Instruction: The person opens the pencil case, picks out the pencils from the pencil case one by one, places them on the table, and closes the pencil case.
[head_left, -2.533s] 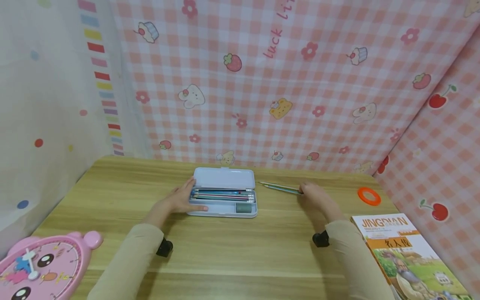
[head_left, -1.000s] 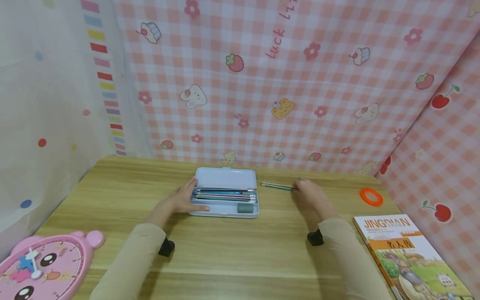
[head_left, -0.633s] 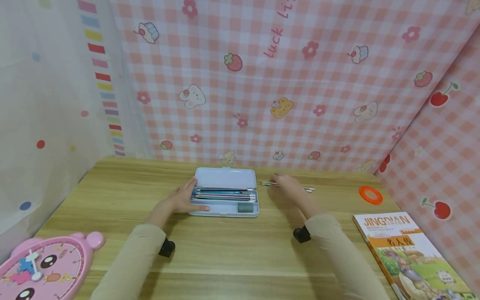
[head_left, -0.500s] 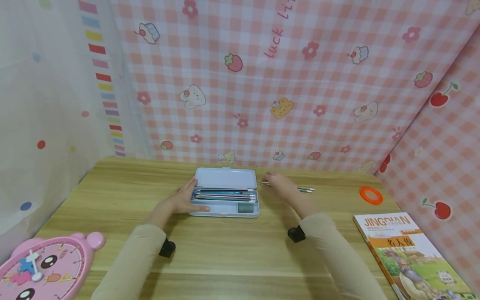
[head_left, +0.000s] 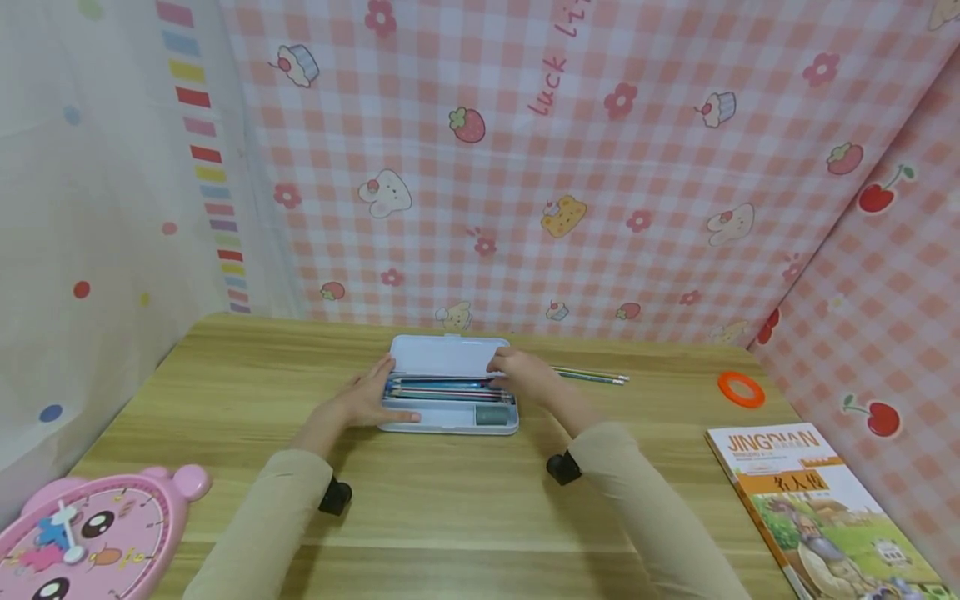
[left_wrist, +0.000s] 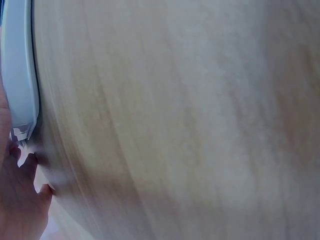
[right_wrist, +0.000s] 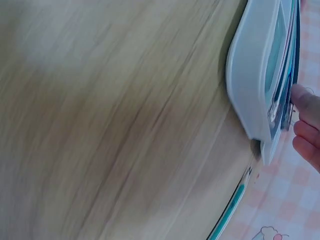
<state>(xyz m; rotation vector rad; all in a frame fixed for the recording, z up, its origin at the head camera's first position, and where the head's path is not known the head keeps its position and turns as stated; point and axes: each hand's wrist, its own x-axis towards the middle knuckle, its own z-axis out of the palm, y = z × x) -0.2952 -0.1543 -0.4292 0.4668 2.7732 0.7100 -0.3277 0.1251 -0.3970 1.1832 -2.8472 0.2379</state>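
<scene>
A white pencil case (head_left: 431, 428) lies with its lid folded back, several pencils (head_left: 442, 390) in its rear compartment and a grey-green block (head_left: 492, 415) at front right. My left hand (head_left: 363, 400) holds the case's left end, thumb along the front compartment and fingers at the back corner. Over the right end, my right hand (head_left: 525, 377) pinches the end of a dark pencil (right_wrist: 286, 117), thumb against it in the right wrist view; the other fingers are curled. To the right, two pencils (head_left: 592, 376) lie side by side on the table, tips hidden behind the right hand.
An orange ring (head_left: 741, 389) lies at the back right, and a book (head_left: 817, 500) with an illustrated cover is below it. A pink clock (head_left: 97, 529) stands at front left. Checked cloth (head_left: 480, 167) hangs behind the wooden table (head_left: 450, 517).
My right hand has let go of the two pencils on the table and moved left to the pencils at the case's right end. The left hand has stayed on the case.
</scene>
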